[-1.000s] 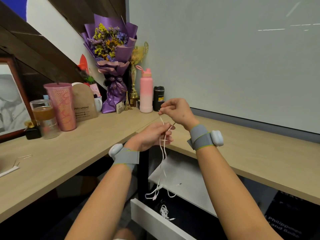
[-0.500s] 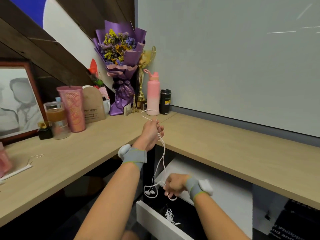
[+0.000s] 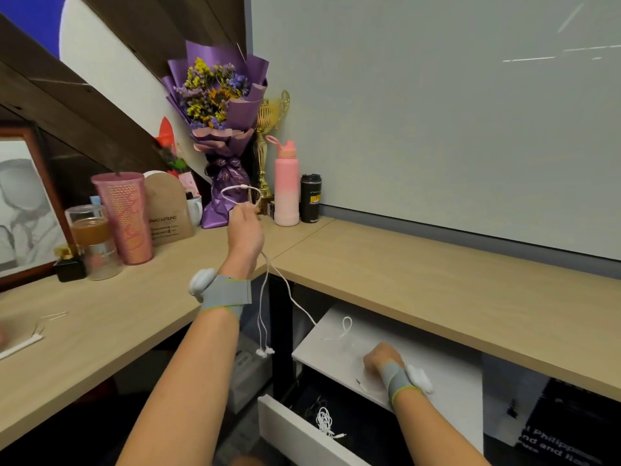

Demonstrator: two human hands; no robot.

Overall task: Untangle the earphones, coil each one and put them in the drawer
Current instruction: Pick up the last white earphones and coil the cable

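My left hand (image 3: pixel 244 230) is raised over the desk corner and pinches a white earphone cord (image 3: pixel 268 280), with a small loop of cord standing above the fingers. Its two earbuds (image 3: pixel 265 351) dangle below my left wrist. Another strand runs down to the right, forms a small loop on the white cabinet top (image 3: pixel 447 375), and reaches my right hand (image 3: pixel 381 359), which is closed on it there. Below, the white drawer (image 3: pixel 289 428) stands open with a coiled white earphone (image 3: pixel 324 420) lying inside.
The wooden L-shaped desk (image 3: pixel 420 280) carries a purple bouquet (image 3: pixel 218 105), a trophy, a pink bottle (image 3: pixel 286 186), a black tumbler (image 3: pixel 310 198), a pink cup (image 3: pixel 124 216), a glass of drink and a framed picture at left.
My left hand has risen higher with the cord. My right hand slid down the cord, then moved right onto the cabinet top, drawing the strand out sideways.
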